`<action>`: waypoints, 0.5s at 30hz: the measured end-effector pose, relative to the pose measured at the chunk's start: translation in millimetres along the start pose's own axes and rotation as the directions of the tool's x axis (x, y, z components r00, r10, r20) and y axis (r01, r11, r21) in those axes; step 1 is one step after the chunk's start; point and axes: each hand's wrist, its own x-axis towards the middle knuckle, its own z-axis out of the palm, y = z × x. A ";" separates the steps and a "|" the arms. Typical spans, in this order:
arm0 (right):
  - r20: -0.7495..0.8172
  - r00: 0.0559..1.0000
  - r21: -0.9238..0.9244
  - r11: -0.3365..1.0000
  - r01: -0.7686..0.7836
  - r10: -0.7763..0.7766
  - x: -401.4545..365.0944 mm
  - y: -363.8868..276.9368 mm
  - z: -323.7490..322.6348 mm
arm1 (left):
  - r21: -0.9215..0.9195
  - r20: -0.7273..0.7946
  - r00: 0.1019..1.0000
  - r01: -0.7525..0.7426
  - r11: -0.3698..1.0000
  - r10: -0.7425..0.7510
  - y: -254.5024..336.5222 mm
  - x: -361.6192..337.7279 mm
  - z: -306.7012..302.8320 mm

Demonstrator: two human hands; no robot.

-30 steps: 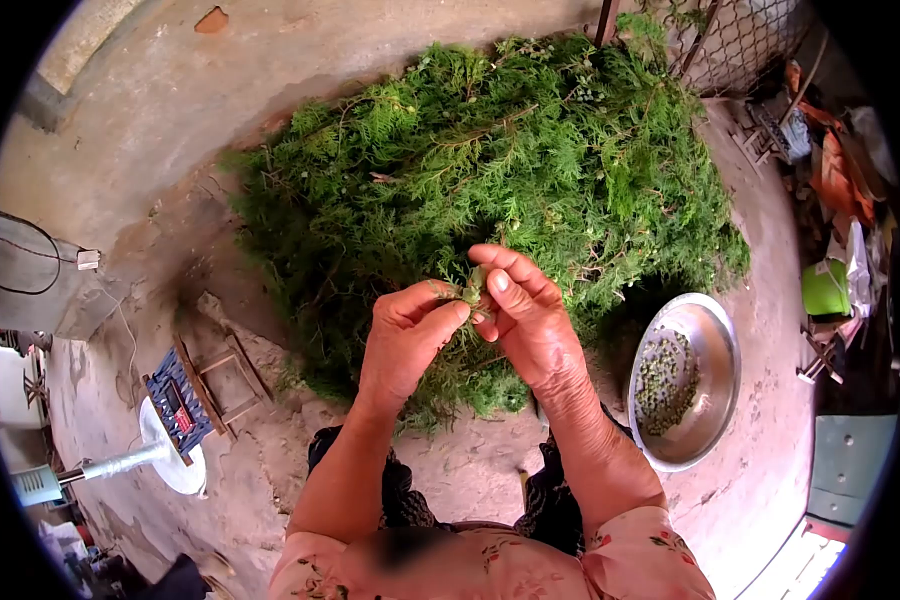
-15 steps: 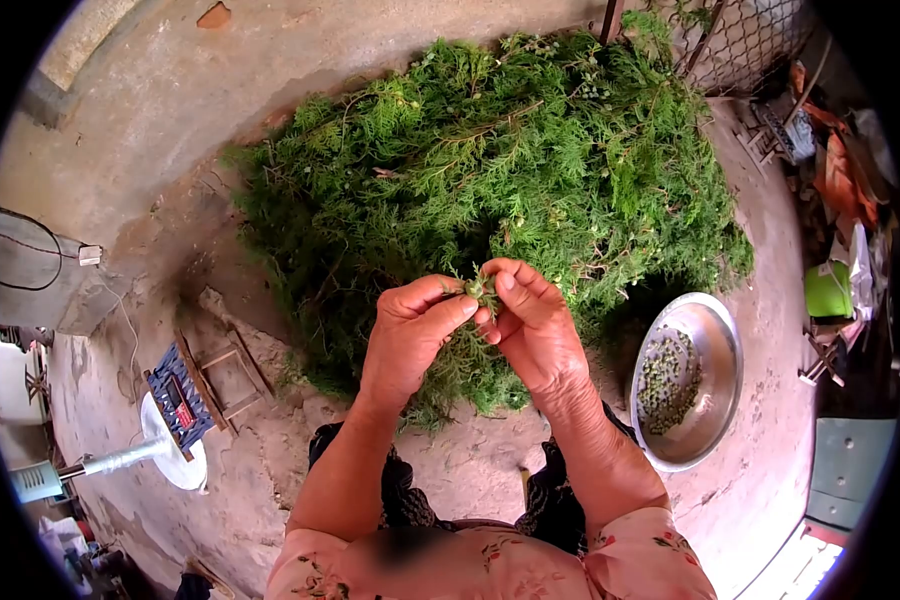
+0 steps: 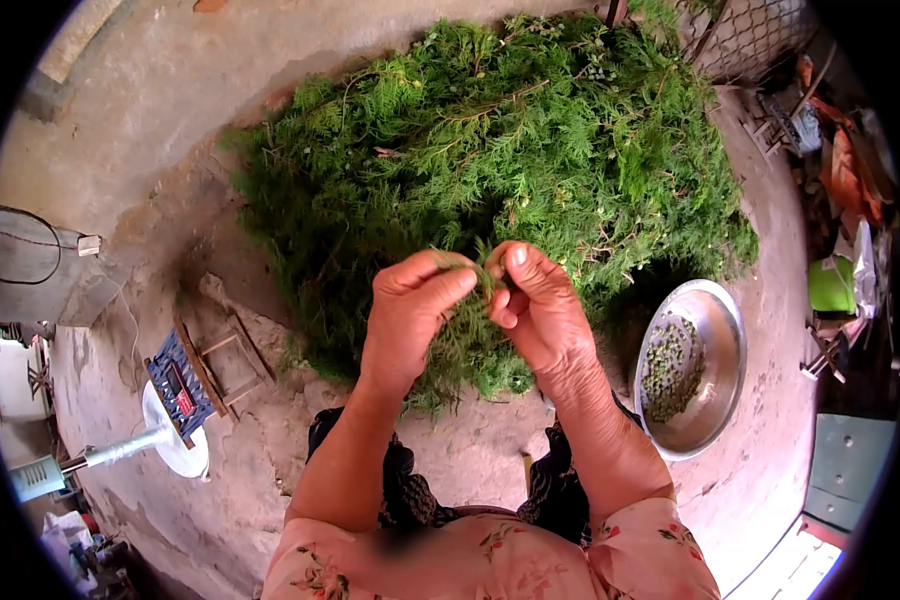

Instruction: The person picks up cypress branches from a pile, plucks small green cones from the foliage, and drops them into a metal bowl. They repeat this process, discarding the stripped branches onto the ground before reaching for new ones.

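Note:
My left hand [image 3: 406, 318] pinches a small green sprig [image 3: 483, 272] between thumb and forefinger. Close beside it on the right, my right hand [image 3: 547, 312] has its fingers curled and pressed together at the same sprig; whatever sits between its fingertips is too small to make out. Both hands are over the near edge of a large heap of green conifer branches [image 3: 570, 150]. To the right of the heap stands an oval metal basin [image 3: 715, 400] with many small green cones [image 3: 670, 370] in its left part.
On the left is a low wooden stool [image 3: 235, 360] beside a blue patterned seat [image 3: 178, 390] and a white round fan base [image 3: 185, 450]. A concrete wall [image 3: 170, 110] runs behind. A green container [image 3: 830, 285] and clutter stand at the right.
The view has shifted slightly. The fingertips of my right hand have drawn up and turned at the sprig, and the sprig looks more bunched and blurred between the hands.

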 end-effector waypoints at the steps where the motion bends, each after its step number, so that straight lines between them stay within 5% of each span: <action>1: -0.003 1.000 0.002 1.000 -0.004 0.004 1.7 -2.6 0.0 | -0.028 -0.099 0.995 0.018 0.999 -0.021 -0.6 2.2 -2.3; 7: -0.327 0.939 0.011 0.993 0.119 -0.109 6.7 -27.1 -40.8 | -0.220 -0.142 0.990 -0.054 0.974 0.023 -2.6 13.5 -29.1; 11: -0.647 0.705 -0.059 0.941 0.333 -0.291 5.2 -56.1 -131.9 | -0.365 -0.194 0.979 -0.019 0.931 -0.056 1.1 13.9 -37.1; 12: -0.528 0.637 -0.631 0.761 0.148 -0.562 -9.3 -60.4 -149.7 | -0.410 -0.210 0.976 -0.035 0.911 -0.057 1.3 15.2 -39.2; 13: -0.271 0.638 -0.956 0.280 -0.090 -0.720 -27.2 -67.1 -173.5 | -0.413 -0.210 0.976 -0.032 0.910 -0.061 0.9 16.4 -42.2; 15: -0.465 0.570 -0.740 0.651 0.169 -0.677 -35.9 -86.6 -366.2 | -0.500 -0.229 0.971 -0.052 0.865 -0.073 -1.1 18.1 -47.6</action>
